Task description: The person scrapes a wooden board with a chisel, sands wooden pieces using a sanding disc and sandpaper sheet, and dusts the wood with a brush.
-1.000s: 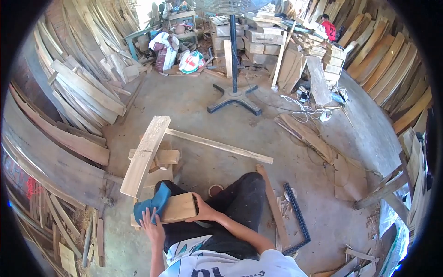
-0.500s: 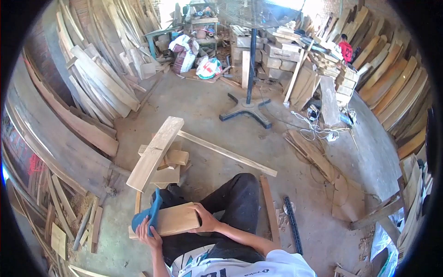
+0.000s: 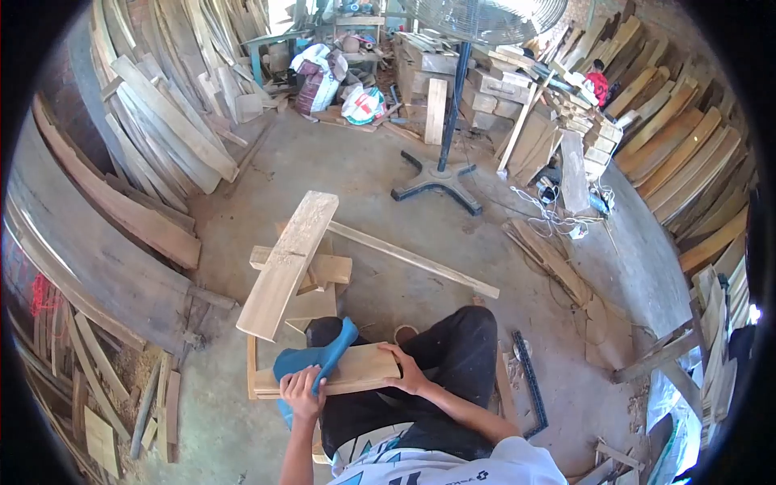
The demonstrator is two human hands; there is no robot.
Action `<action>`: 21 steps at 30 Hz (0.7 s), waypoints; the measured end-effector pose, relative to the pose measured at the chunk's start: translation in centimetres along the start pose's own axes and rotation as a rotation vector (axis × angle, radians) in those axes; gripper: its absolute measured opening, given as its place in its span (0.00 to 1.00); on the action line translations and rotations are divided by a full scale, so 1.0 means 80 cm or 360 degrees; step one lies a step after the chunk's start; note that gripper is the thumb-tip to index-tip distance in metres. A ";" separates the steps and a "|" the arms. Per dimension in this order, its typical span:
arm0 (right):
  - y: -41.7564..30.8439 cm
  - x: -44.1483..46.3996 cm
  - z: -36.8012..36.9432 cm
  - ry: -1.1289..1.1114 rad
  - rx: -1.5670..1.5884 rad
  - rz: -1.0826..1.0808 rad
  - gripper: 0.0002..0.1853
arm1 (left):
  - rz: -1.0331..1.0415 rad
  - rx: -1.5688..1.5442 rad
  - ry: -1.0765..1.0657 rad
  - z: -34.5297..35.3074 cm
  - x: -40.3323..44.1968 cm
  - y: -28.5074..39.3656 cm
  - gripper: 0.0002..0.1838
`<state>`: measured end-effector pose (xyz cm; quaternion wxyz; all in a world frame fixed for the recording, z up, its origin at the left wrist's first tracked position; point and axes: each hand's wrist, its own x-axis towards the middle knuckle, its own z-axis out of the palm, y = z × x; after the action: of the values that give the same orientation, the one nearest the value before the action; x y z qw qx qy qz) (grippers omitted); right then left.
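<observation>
Across my lap lies a short, pale wooden board (image 3: 360, 369), its right end tilted slightly up. My left hand (image 3: 303, 391) is closed on a bent blue sheet (image 3: 317, 356), pressed against the board's left part; whether it is cloth or sandpaper I cannot tell. My right hand (image 3: 406, 371) grips the board's right end, thumb on the near side and fingers over the top. Just ahead of my knees, a longer plank (image 3: 289, 267) rests slanted on a stack of wood blocks (image 3: 311, 303).
A thin wooden strip (image 3: 416, 260) reaches right from the stack. Beside my right leg lies a dark carpenter's square (image 3: 529, 388). Ahead stands a fan on a cross-shaped base (image 3: 436, 187). Boards (image 3: 162, 129) lean along the walls; a person in red (image 3: 596, 85) is far right.
The view has shifted, and things appear displaced to the right. The blue sheet, earlier draped at the board's left end, now lies further over its top. Both hands keep their hold.
</observation>
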<state>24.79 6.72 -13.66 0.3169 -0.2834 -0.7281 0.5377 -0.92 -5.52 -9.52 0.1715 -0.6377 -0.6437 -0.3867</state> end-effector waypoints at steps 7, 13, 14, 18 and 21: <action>0.020 0.029 0.027 0.0438 -0.0273 0.0184 0.23 | -0.0385 0.0087 -0.0307 0.005 0.071 0.008 0.13; 0.026 0.042 0.023 0.0581 0.0108 -0.0130 0.21 | -0.0624 0.0236 -0.0291 0.043 0.062 0.009 0.17; 0.024 0.038 0.016 0.0544 -0.0040 -0.0222 0.22 | -0.0613 0.0226 -0.0287 0.047 0.058 0.012 0.17; 0.062 0.043 0.016 0.0559 0.0047 -0.0342 0.25 | -0.0654 0.0291 -0.0137 0.057 0.063 0.025 0.18; 0.085 0.072 0.031 0.0764 0.0526 0.0059 0.44 | -0.0876 0.0405 -0.0234 0.071 0.079 0.019 0.23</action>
<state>19.70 11.38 -19.82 0.5121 -0.3603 -0.5295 0.5724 1.24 2.73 -8.28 0.0918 -0.4392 -0.8461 -0.2877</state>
